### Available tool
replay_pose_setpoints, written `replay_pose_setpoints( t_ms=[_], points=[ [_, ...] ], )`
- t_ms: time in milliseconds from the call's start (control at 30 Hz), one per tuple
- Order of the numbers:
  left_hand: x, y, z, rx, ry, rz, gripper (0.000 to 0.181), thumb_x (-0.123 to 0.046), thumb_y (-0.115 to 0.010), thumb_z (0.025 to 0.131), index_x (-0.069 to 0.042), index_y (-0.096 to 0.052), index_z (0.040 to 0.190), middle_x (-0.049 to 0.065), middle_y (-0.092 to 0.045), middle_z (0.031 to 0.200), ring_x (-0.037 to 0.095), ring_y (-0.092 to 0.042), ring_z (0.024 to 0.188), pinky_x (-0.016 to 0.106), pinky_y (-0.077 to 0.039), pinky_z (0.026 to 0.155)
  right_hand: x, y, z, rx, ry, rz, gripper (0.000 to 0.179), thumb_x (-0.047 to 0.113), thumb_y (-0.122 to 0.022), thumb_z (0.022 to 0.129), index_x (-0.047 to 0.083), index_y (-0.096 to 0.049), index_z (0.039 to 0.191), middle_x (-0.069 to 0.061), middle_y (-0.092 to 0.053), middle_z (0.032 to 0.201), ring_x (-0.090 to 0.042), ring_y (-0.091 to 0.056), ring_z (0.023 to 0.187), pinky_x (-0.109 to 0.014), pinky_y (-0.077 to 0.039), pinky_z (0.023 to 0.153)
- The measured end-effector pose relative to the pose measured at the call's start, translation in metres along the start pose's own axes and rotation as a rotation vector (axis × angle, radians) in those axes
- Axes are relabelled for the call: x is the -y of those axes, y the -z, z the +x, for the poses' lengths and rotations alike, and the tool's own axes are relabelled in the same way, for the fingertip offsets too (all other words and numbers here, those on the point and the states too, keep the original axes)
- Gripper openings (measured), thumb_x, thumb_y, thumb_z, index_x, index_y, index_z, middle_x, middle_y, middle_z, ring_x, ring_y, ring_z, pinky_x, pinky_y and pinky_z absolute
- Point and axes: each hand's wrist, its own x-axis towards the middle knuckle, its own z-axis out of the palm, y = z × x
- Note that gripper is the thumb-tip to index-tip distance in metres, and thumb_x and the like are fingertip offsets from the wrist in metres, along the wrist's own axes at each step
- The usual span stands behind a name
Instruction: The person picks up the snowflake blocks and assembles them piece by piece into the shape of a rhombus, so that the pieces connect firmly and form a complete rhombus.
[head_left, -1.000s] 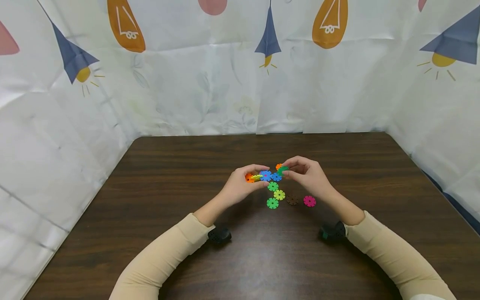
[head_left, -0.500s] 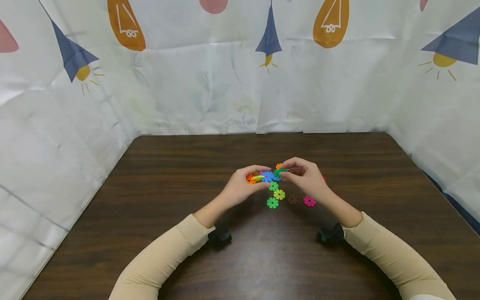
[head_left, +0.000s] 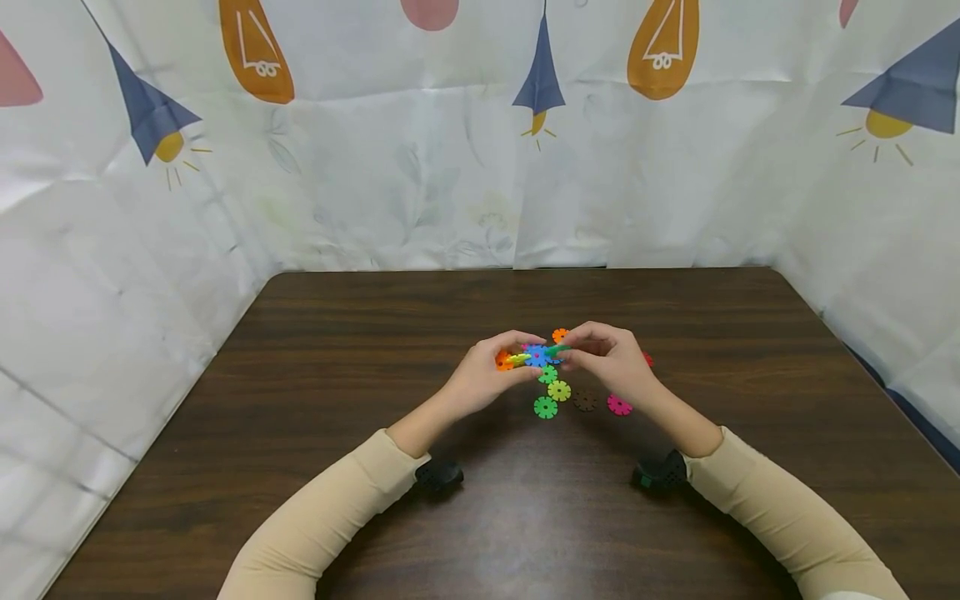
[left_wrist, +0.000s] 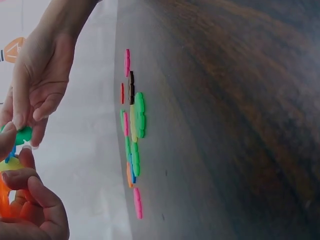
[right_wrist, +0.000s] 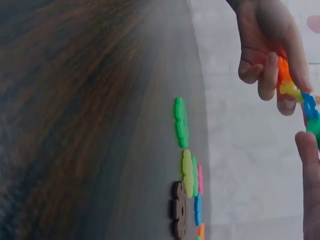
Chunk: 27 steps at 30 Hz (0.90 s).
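Observation:
My left hand (head_left: 483, 371) holds a joined chain of notched plastic discs between fingers and thumb: an orange disc (head_left: 503, 361), a yellow disc (head_left: 518, 359) and a blue disc (head_left: 536, 357). A darker green disc (head_left: 556, 350) is pinched in my right hand (head_left: 618, 360), seen almost edge-on against the blue one. In the left wrist view this green disc (left_wrist: 24, 135) sits at the blue disc's edge, above the table. The right wrist view shows the blue disc (right_wrist: 310, 105) meeting the green one (right_wrist: 314, 126). Whether their notches are engaged, I cannot tell.
Several loose discs lie flat below the hands, among them light green (head_left: 546, 407), yellow (head_left: 558, 391), brown (head_left: 585, 401), pink (head_left: 619, 405) and orange (head_left: 560, 335). A red disc (head_left: 648, 359) shows partly behind the right hand. The brown table (head_left: 337, 333) meets a patterned cloth (head_left: 450, 183).
My right hand has moved left and slightly down, bringing the green disc to the blue one and turning it more edge-on. The left hand has shifted slightly right, still holding the chain.

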Motion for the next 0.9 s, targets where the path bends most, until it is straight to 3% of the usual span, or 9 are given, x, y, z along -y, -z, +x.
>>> replay_pose_setpoints(
  t_ms=[167,433,633,800,900],
  points=[
    [-0.0012,0.0002,-0.0017,0.038,-0.017,0.011,0.037,-0.016,-0.075,0.096,-0.009,-0.066,0.131,0.006,-0.067,0.121,0.019,-0.064,0.102,0.031,-0.054,0.085,-0.0042,0.0027,-0.0012,0.033,0.055,0.066,0.011,-0.018,-0.064,0.091,-0.014,-0.067,0.100,-0.008,-0.070,0.096,-0.019,-0.073,0.078,-0.037,-0.061,0.074],
    [-0.0052,0.0015,-0.0008,0.066,-0.069,-0.017,0.037,-0.010,-0.075,0.095,-0.005,-0.065,0.130,0.011,-0.066,0.124,0.022,-0.065,0.106,0.032,-0.055,0.087,-0.0065,0.0011,-0.0012,0.074,0.108,0.167,0.018,-0.008,-0.069,0.093,0.005,-0.077,0.103,-0.006,-0.070,0.096,-0.018,-0.072,0.076,-0.032,-0.061,0.072],
    [-0.0048,0.0029,-0.0004,0.046,-0.067,0.002,0.038,-0.011,-0.076,0.094,-0.004,-0.065,0.130,0.013,-0.067,0.121,0.022,-0.064,0.103,0.031,-0.054,0.082,-0.0043,-0.0003,0.0005,0.074,0.110,0.123,0.011,0.001,-0.071,0.095,-0.007,-0.070,0.102,-0.015,-0.065,0.094,-0.017,-0.072,0.075,-0.037,-0.061,0.071],
    [-0.0033,0.0030,0.0000,0.026,-0.060,-0.006,0.037,-0.011,-0.076,0.094,-0.005,-0.066,0.129,0.012,-0.067,0.119,0.022,-0.066,0.099,0.032,-0.055,0.083,0.0007,-0.0011,0.0022,0.061,0.064,0.045,0.011,-0.009,-0.067,0.095,-0.014,-0.065,0.104,-0.021,-0.064,0.096,-0.016,-0.072,0.079,-0.038,-0.061,0.075],
    [-0.0034,0.0031,0.0003,0.007,-0.058,-0.005,0.037,-0.011,-0.077,0.093,-0.006,-0.067,0.129,0.010,-0.068,0.116,0.021,-0.066,0.096,0.031,-0.055,0.081,0.0025,-0.0006,0.0032,0.053,0.024,0.015,0.013,-0.014,-0.064,0.094,-0.014,-0.065,0.107,-0.018,-0.067,0.099,-0.017,-0.073,0.081,-0.037,-0.061,0.077]
  ],
)
